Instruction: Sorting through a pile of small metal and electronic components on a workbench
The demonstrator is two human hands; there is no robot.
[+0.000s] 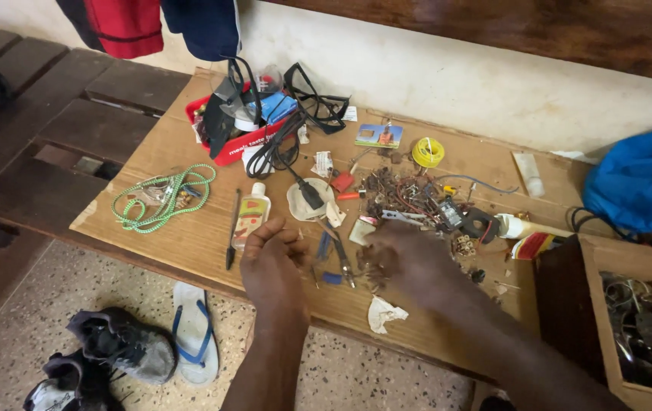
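Head view, looking down on a wooden desk (189,243) crowded with small parts. The right hand (402,255) is smeared by motion blur, so whether it is open or closed, or holds anything, cannot be told; it hovers over the middle of the desk beside a heap of rusty metal scraps (398,194). The left hand (271,262) hangs near the front edge with its fingers loosely curled and half open, holding nothing. Its fingertips are just beside a pair of pliers with blue handles (333,259), partly hidden between the two hands.

One small clear bottle with a red and yellow label (251,215) lies just beyond the left hand, and one dark pencil-like tool (232,232) lies beside it. One coiled green and white elastic cord (162,198) sits toward the left edge. One red tray (227,141) near the back edge overflows with black cables and things too tangled to sort out. One spool of yellow wire (428,152) lies near the back. A crumpled white scrap (384,313) rests at the front edge.

A blue bag (642,183) and a wooden box (607,304) are cut off at the right. On the floor, two dark shoes (105,358) and one white and blue sandal (192,331).
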